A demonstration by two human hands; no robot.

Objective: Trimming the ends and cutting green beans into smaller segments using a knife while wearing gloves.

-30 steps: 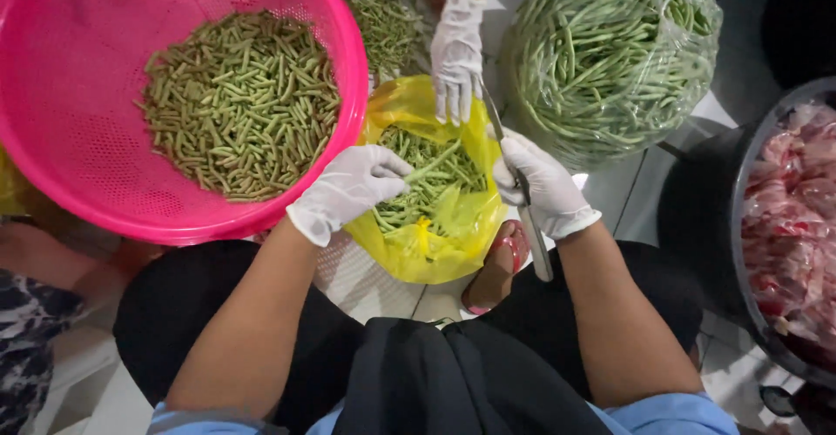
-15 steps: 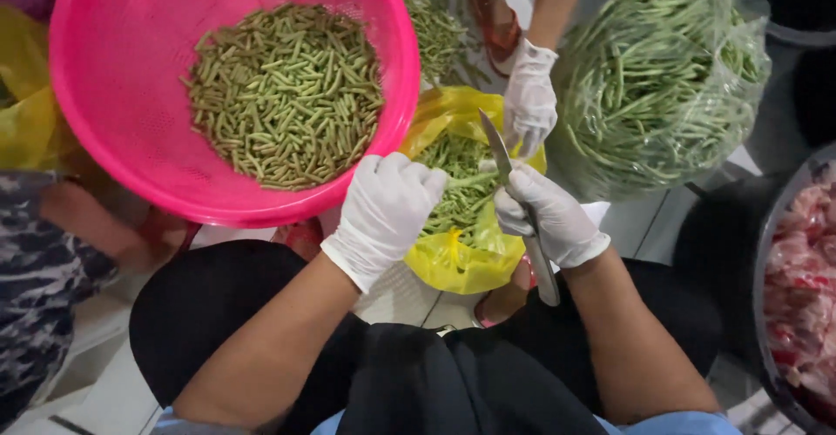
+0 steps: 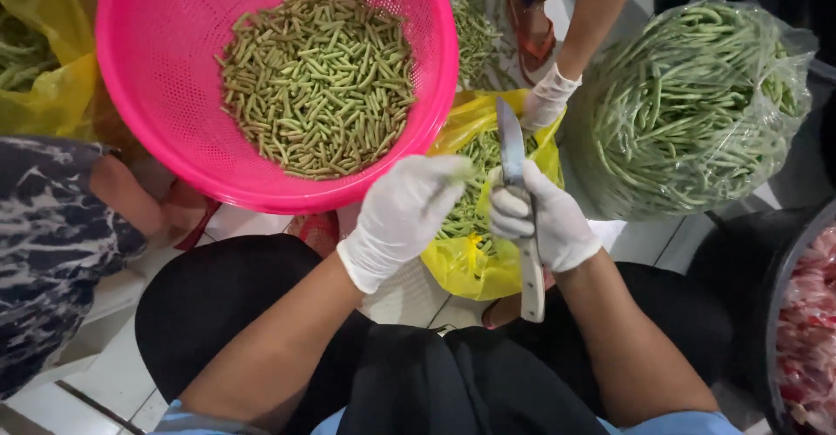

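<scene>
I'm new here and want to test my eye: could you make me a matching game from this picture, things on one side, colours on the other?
Things:
1. basket of cut beans
2. bag under the hands
3. gloves
4. knife blade

Colours:
A. white
B. silvery grey
C. pink
D. yellow

Pairs: 1-C, 2-D, 3-A, 4-B

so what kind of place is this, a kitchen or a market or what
Most likely a bulk food-prep spot on a tiled floor, perhaps a home or catering kitchen. The right hand holds a knife over a yellow bag, beside a pink colander of cut green beans and a clear sack of whole beans.
</scene>
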